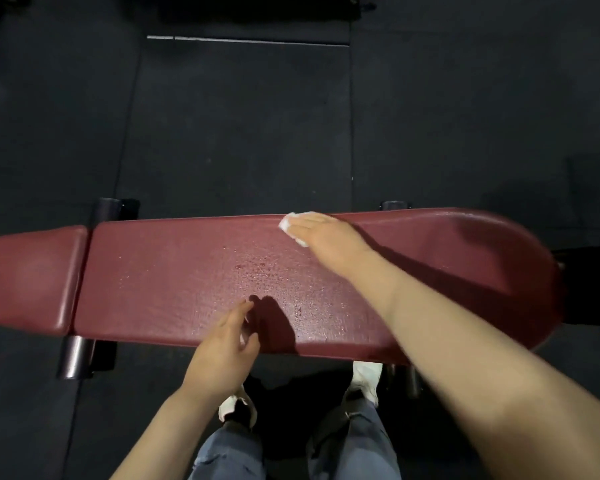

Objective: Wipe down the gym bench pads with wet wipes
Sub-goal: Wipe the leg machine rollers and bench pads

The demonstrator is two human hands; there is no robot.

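Observation:
A long dark red bench pad (194, 271) lies across the view, with a shorter red seat pad (25, 278) at its left end. The long pad's middle glistens with wet droplets. My right hand (326, 237) lies flat with straight fingers on a white wet wipe (288, 223), pressing it against the pad's far edge. My left hand (222, 344) hovers over the pad's near edge, fingers relaxed and spread, holding nothing that I can make out.
Black metal bench legs (75, 356) stick out under the pad at the near left and far left (108, 207). Dark rubber floor tiles (239, 133) surround the bench. My legs in jeans and white shoes (366, 379) stand against the near side.

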